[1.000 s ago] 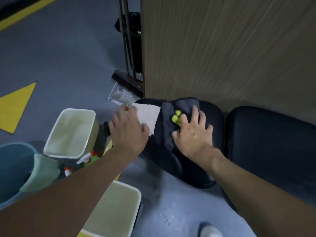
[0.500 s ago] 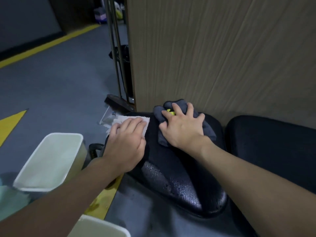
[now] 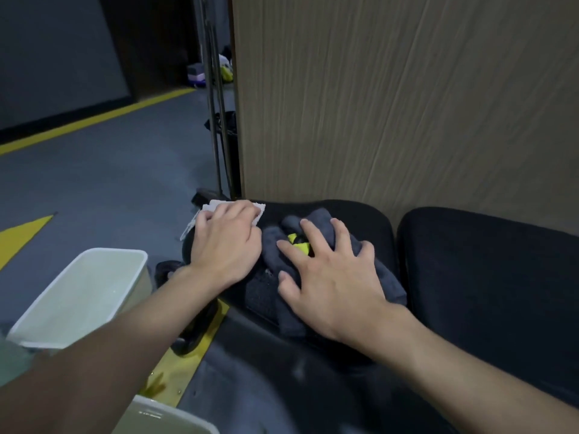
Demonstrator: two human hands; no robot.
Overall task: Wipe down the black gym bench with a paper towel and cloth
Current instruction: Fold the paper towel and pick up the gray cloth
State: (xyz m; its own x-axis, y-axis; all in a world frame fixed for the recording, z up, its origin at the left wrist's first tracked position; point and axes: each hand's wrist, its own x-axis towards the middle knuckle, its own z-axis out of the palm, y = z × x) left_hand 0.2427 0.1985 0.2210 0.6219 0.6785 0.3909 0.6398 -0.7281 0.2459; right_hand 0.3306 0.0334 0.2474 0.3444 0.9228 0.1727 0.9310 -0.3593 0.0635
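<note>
1. Logging at far left: a white bin (image 3: 81, 296) standing on the grey floor (image 3: 109, 183), with a second white bin (image 3: 169, 418) showing only its rim at the bottom edge. Yellow floor markings (image 3: 87, 120) running nearby.
2. Noting thin metal poles (image 3: 216, 120) rising behind, just left of the panel's edge.
3. Pressing the paper towel (image 3: 210, 207) down with the left hand (image 3: 225, 245), palm down, fingers lying close together and nearly straight. Towel lying on the left end of the black gym bench pad (image 3: 369, 220), its white edge peeking out past the fingertips.
4. Recording the dark grey cloth (image 3: 326, 219) just right of the towel, bunched on top of the same pad, right beside the left hand. Yellow-green tag (image 3: 296, 239) showing between two fingers.
5. Pressing the cloth with the right hand (image 3: 332, 283), palm down, fingers spread wide across the fabric, thumb pointing toward the left hand.
6. Noting a second black pad (image 3: 485, 277) at right, just beside the first, with a narrow gap between them.
7. Noting a wood-grain panel (image 3: 407, 104) standing upright behind both pads, apparently touching their far edges.
</note>
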